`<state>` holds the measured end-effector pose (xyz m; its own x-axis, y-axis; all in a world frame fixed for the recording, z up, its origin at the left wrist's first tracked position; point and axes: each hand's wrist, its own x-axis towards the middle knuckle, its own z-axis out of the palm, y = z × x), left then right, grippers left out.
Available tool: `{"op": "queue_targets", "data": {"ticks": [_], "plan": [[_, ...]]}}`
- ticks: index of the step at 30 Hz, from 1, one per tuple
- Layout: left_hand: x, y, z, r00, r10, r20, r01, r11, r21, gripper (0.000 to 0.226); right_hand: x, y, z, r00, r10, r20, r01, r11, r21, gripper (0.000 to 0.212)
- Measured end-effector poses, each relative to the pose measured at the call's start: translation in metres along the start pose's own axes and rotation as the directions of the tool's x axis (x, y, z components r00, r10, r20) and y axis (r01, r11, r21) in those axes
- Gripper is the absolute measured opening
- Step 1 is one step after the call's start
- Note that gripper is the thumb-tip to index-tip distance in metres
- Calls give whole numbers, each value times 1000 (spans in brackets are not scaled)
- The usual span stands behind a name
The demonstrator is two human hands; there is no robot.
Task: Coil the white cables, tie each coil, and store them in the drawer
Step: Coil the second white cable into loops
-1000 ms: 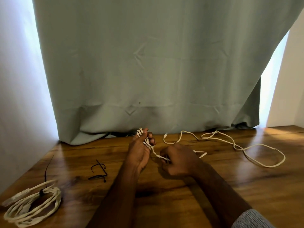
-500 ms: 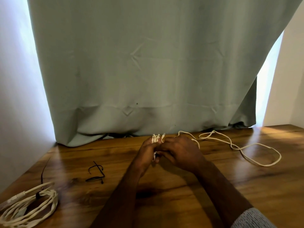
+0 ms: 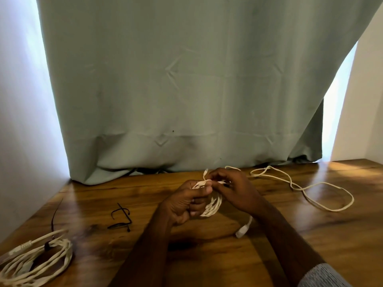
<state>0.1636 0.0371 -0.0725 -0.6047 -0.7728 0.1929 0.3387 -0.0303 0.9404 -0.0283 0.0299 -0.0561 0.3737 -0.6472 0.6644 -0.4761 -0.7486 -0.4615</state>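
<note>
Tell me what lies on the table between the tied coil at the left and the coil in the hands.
In the head view, loose black ties lie on the wooden table between the tied coil and the coil in the hands; otherwise bare wood.

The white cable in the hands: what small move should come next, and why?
Probably one more wrap: the right hand should lay the loose length, trailing across the table, onto the coil that the left hand holds.
</note>
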Motion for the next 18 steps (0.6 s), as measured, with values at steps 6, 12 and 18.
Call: {"op": "queue_targets", "data": {"ticks": [6, 12, 18], "plan": [[4, 0, 8, 996, 59, -67, -65, 994, -85, 30, 3, -9, 13, 991, 134, 25, -136, 955, 265, 19], [8, -3, 11, 981, 5, -192, -18, 998, -61, 38, 2, -9, 27, 980, 68, -185, -41, 988, 146, 25], [2, -3, 8, 989, -47, -140, 23, 986, -165, 39, 6, -11, 30, 984, 49, -173, -11, 977, 213, 30]]}}
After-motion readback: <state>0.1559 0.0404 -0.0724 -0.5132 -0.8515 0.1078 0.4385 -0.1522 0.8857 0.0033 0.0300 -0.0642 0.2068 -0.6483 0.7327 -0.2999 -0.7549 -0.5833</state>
